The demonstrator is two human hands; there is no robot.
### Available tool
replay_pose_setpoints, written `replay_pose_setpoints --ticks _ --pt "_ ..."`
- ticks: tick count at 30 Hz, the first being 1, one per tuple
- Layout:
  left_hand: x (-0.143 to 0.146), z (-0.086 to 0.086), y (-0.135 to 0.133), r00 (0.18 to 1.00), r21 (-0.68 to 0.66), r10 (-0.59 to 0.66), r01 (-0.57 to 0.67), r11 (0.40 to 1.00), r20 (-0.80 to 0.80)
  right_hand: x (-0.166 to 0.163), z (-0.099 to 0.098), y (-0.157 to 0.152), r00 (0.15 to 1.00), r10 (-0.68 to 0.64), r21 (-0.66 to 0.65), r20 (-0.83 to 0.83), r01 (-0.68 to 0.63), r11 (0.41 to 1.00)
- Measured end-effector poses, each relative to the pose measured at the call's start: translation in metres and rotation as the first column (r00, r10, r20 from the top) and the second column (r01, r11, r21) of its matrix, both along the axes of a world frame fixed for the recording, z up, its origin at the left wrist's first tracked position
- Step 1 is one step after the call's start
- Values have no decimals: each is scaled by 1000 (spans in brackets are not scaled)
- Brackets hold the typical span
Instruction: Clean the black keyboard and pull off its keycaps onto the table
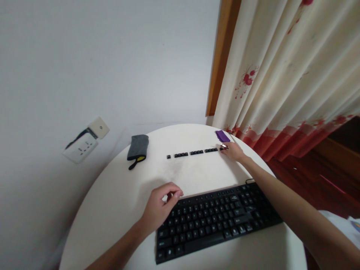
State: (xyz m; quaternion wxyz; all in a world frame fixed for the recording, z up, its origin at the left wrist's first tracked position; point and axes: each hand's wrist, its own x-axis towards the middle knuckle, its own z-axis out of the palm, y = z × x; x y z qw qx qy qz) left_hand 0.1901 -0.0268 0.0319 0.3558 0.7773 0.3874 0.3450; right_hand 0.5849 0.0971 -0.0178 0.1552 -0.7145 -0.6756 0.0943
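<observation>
A black keyboard point(213, 221) lies on the round white table point(112, 210) near me. My left hand point(160, 206) rests curled at the keyboard's upper left corner, thumb and fingertips pinched together; what they hold, if anything, is hidden. A row of black keycaps point(194, 153) lies across the far part of the table. My right hand point(233, 150) reaches to the right end of that row, fingers closed on a small metal tool point(224, 146) beside the last keycaps. A purple object point(222, 135) lies just beyond that hand.
A grey pouch with a yellow patch and black strap point(137, 148) lies at the table's far left. A wall socket point(81, 148) hangs loose on the white wall. A flowered curtain point(289, 82) drops behind the table's right edge.
</observation>
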Motion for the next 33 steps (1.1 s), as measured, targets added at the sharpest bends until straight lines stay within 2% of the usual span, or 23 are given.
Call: replay_pose_setpoints --ticks 14,33 --pt "2 3 -1 1000 -3 -8 8 1000 -11 3 0 0 1000 -3 -21 -19 2 1000" --pt "0 -1 -1 1000 -8 -22 22 1000 -16 2 1 -1 999 -33 -15 -18 33 999"
